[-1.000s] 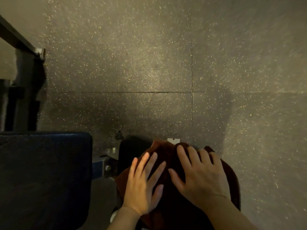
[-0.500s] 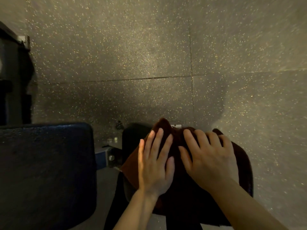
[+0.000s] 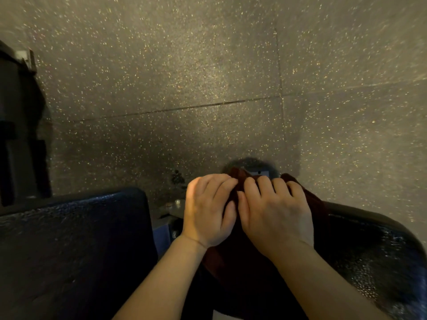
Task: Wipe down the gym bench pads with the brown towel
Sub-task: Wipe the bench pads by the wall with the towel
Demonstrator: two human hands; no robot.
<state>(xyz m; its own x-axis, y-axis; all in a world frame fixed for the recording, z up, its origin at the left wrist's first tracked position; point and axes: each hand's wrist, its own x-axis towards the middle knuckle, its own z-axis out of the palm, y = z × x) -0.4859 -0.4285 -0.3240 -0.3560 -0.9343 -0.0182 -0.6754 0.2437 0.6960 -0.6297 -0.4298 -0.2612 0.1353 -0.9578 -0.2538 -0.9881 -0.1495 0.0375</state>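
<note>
The brown towel (image 3: 309, 199) lies over the far end of a dark bench pad (image 3: 374, 250) at the lower right. My left hand (image 3: 208, 213) and my right hand (image 3: 275, 213) sit side by side on top of it, fingers curled down and bunching the cloth at the pad's far edge. A white tag (image 3: 258, 173) peeks out just beyond my fingertips. A second dark blue pad (image 3: 74, 245) fills the lower left, apart from both hands. Most of the towel is hidden under my hands and forearms.
Between the two pads a metal bracket with bolts (image 3: 173, 206) shows. A black frame upright (image 3: 20, 135) stands at the left edge. Speckled rubber floor tiles (image 3: 184, 77) with seams spread beyond the bench.
My hands went from flat with spread fingers to curled, gathering the towel at the pad's far edge. The view swung right, so more of the right pad shows.
</note>
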